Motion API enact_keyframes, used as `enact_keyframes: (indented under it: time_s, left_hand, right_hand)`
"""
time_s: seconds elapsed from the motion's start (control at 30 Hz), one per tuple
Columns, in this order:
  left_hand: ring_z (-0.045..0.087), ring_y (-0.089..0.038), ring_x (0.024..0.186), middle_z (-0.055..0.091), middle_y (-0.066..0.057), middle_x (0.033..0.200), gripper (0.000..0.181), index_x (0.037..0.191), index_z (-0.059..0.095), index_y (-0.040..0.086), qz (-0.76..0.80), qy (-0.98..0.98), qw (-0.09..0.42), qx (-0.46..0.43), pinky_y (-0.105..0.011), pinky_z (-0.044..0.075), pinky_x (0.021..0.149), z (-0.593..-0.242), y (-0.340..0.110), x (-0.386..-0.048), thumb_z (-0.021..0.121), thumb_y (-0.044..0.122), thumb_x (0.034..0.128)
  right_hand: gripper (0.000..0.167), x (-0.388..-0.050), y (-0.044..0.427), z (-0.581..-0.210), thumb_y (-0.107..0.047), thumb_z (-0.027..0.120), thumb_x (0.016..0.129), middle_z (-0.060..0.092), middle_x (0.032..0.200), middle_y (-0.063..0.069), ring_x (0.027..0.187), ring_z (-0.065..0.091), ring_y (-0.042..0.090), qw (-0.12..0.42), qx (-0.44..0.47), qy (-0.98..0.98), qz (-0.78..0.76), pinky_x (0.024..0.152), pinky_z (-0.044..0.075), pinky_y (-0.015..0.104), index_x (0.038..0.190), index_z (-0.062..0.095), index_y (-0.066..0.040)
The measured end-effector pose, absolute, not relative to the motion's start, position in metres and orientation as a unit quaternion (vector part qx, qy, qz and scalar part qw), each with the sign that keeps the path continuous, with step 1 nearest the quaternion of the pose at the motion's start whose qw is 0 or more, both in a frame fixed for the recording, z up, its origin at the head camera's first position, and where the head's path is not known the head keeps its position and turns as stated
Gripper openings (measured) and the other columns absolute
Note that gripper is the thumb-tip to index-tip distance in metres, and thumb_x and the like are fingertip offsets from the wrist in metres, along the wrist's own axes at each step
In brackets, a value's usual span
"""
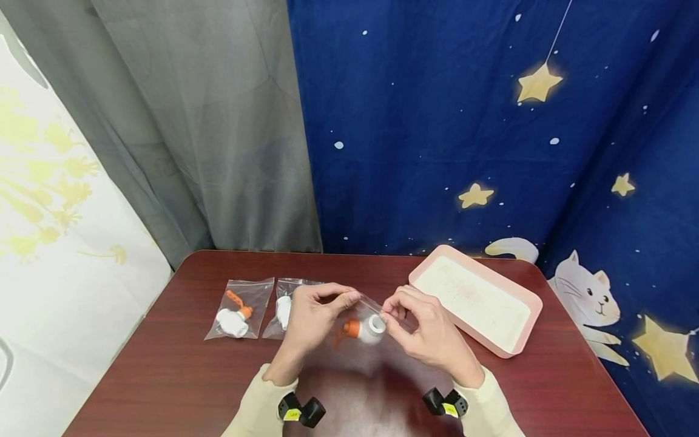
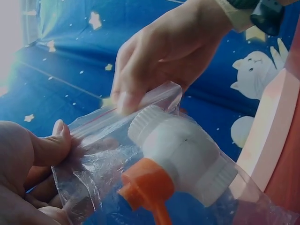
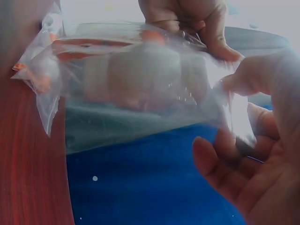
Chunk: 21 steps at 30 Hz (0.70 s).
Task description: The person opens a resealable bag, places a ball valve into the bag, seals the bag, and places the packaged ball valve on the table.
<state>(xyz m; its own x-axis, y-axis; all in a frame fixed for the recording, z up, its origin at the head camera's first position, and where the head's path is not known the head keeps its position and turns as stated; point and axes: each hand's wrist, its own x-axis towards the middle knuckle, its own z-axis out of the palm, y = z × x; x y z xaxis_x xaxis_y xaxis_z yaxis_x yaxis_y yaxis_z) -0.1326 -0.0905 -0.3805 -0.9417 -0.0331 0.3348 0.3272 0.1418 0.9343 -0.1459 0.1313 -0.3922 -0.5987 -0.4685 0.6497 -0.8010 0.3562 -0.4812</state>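
A clear zip bag (image 2: pixel 89 173) hangs between my two hands above the table. Inside it lies a white plastic ball valve (image 1: pixel 373 329) with an orange handle (image 2: pixel 149 183). My left hand (image 1: pixel 317 312) pinches one end of the bag's top between thumb and fingers. At the other end of the zip strip, my right hand (image 1: pixel 428 325) pinches the edge with thumb and forefinger. In the right wrist view the valve (image 3: pixel 140 75) appears blurred through the plastic, near the left hand (image 3: pixel 192 16). Whether the zip is fully sealed cannot be told.
Two more clear bags stand out at the left: one bag (image 1: pixel 262 294) holds a white valve with an orange handle, the other bag (image 1: pixel 273 331) is partly behind my left hand. A pink tray (image 1: pixel 526 331) sits at the right on the brown table (image 1: pixel 175 364). Curtains hang behind.
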Motion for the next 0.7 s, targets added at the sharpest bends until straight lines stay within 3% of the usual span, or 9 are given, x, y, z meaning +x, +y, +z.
enact_keyframes:
  time_s: [0.2,0.43,0.7]
  left_hand:
    - [0.069,-0.004,0.069,0.077,-0.02,0.083,0.009,0.087,0.08,0.0,-0.665,-0.728,0.139,-0.09,-0.022,0.06,0.064,-0.376,-0.099,-0.134,0.083,0.008,0.0844]
    - [0.069,-0.005,0.07,0.077,-0.018,0.084,0.008,0.088,0.081,0.002,-0.666,-0.726,0.148,-0.081,-0.022,0.059,0.064,-0.374,-0.103,-0.135,0.083,0.01,0.0851]
    - [0.071,-0.006,0.078,0.077,-0.013,0.088,0.009,0.091,0.08,0.0,-0.676,-0.718,0.145,-0.083,-0.023,0.06,0.067,-0.373,-0.112,-0.137,0.081,0.009,0.0866]
  right_hand:
    - [0.017,-0.146,0.134,-0.391,-0.008,0.076,0.088,0.055,0.078,-0.012,0.075,0.053,0.001,0.202,0.403,-0.799,0.399,0.066,0.045,0.012,0.09,0.066,-0.022]
    - [0.017,-0.148,0.139,-0.39,-0.008,0.075,0.089,0.053,0.077,-0.012,0.073,0.054,0.004,0.2,0.409,-0.797,0.396,0.067,0.045,0.011,0.09,0.066,-0.022]
    - [0.02,-0.149,0.147,-0.386,-0.004,0.075,0.088,0.055,0.076,-0.012,0.073,0.054,0.002,0.201,0.41,-0.797,0.396,0.066,0.048,0.017,0.089,0.066,-0.022]
